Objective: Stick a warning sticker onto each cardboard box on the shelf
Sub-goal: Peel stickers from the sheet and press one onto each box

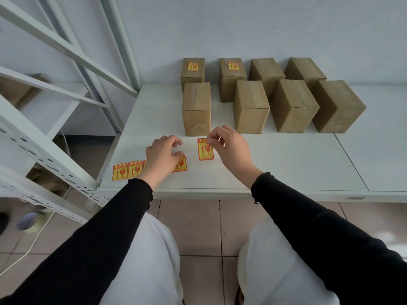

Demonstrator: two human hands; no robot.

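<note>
Several brown cardboard boxes stand in two rows on the white shelf point(286, 164). The two back-left boxes point(192, 70) point(232, 71) each carry a yellow and red warning sticker on top; the front-left box point(196, 106) and the others have bare tops. My right hand point(229, 148) pinches the top edge of a single warning sticker point(205, 150) just in front of the front-left box. My left hand point(164, 154) rests with spread fingers on the sticker strip point(127, 170) lying near the shelf's front-left edge, covering its middle.
White metal shelf uprights and braces point(66, 53) rise at the left. A seam point(350, 159) splits the shelf boards at the right. Below the shelf edge are my light trousers and a tiled floor point(198, 227), with a cable and a shoe at far left.
</note>
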